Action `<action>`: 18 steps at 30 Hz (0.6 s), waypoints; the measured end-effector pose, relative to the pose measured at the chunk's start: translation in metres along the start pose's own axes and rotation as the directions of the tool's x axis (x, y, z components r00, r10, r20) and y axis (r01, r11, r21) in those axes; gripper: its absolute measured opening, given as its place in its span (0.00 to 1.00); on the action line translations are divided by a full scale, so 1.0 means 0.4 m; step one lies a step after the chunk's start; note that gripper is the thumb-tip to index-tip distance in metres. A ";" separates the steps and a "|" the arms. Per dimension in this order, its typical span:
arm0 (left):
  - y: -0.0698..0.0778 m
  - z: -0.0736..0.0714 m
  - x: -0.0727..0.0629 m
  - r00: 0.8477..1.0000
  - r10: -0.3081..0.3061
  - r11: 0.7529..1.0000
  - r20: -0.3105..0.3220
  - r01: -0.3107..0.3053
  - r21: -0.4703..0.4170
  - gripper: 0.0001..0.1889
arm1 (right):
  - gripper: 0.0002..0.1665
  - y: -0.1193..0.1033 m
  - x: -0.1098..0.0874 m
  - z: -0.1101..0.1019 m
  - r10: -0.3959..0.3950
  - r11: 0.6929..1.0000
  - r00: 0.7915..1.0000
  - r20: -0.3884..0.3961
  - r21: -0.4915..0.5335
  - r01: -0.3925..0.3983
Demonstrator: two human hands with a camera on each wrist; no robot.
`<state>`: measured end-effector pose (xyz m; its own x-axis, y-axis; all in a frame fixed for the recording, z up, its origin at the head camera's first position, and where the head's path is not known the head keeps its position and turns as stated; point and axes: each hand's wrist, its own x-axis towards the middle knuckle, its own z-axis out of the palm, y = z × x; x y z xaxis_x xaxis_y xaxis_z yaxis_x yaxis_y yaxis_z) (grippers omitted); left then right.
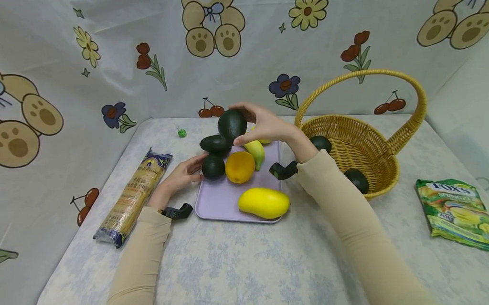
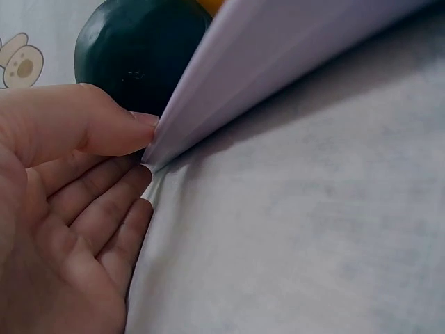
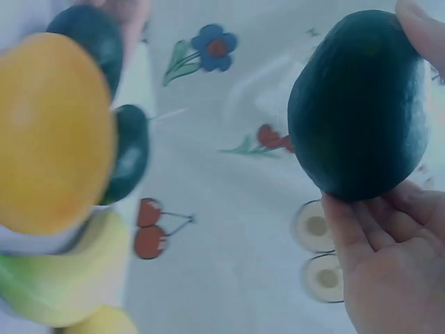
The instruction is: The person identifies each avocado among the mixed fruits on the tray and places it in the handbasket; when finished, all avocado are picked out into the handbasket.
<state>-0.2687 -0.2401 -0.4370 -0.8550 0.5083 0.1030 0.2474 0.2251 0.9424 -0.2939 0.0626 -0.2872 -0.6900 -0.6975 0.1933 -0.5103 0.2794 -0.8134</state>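
My right hand (image 1: 263,122) grips a dark green avocado (image 3: 361,104), thumb on one side and fingers on the other, over the back of the lilac tray (image 1: 214,207). At the tray's left edge, my left hand (image 2: 76,174) pinches the rim, its thumb on top and fingers against the outer side. Beside it lies a round avocado (image 1: 213,167), with a narrower avocado (image 1: 213,144) behind. An orange-yellow fruit (image 1: 240,167), a banana (image 1: 256,154) and a yellow mango (image 1: 264,202) also lie on the tray.
Right of the tray stands a wicker basket (image 1: 382,144) with a tall handle and avocados (image 1: 356,180) inside. A long clear packet (image 1: 137,194) lies left, a green Fox's bag (image 1: 460,214) far right. A small green object (image 1: 181,133) sits at the back.
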 end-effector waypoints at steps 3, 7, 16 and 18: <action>0.004 0.001 0.000 1.000 -0.001 1.000 0.000 0.001 -0.002 0.35 | 0.50 -0.032 -0.028 -0.020 -0.065 0.997 0.998 0.001 0.035 0.065; 0.004 0.001 0.000 1.000 -0.015 1.000 -0.003 0.015 -0.012 0.36 | 0.51 -0.070 -0.083 -0.052 -0.163 0.984 0.987 0.005 0.067 0.162; 0.014 0.007 -0.004 1.000 -0.031 0.999 -0.005 0.031 0.013 0.35 | 0.51 -0.112 -0.246 -0.159 -0.199 0.975 0.980 -0.006 0.095 0.198; 0.015 0.007 -0.004 0.999 -0.041 0.999 -0.006 0.041 0.023 0.35 | 0.52 -0.111 -0.281 -0.179 -0.161 0.985 0.987 -0.015 0.058 0.162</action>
<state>-0.2646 -0.2369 -0.4324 -0.8671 0.4937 0.0658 0.2219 0.2647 0.9384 -0.2306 0.1761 -0.2335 -0.6061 -0.7238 0.3298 -0.5844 0.1240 -0.8020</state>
